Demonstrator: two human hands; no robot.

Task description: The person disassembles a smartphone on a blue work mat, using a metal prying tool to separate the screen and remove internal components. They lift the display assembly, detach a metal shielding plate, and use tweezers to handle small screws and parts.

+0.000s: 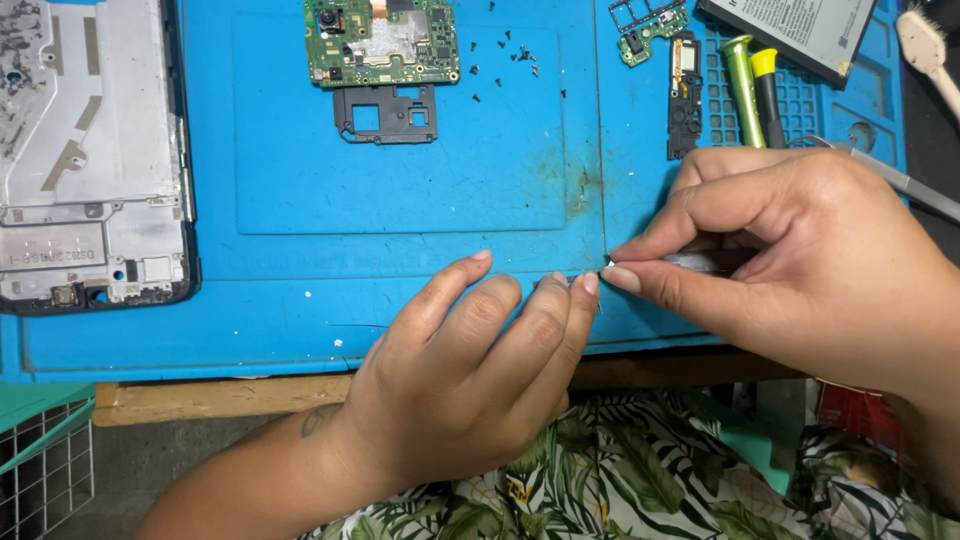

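Over the blue mat [400, 200], the right hand [800, 270] pinches tweezers [700, 262] while the left hand [470, 370], fingers together, presses down empty.

The blue mat [400, 200] looks like matt rubber, w/ a worn, dirty spot near the middle seam. The phone frame [85, 150] at far left is dull grey metal w/ a glossy black edge. The circuit board [380, 40] is green, w/ shiny metal shields. The surface [220, 395] edge is rough wood. Near, leaf-print cloth [620, 480].
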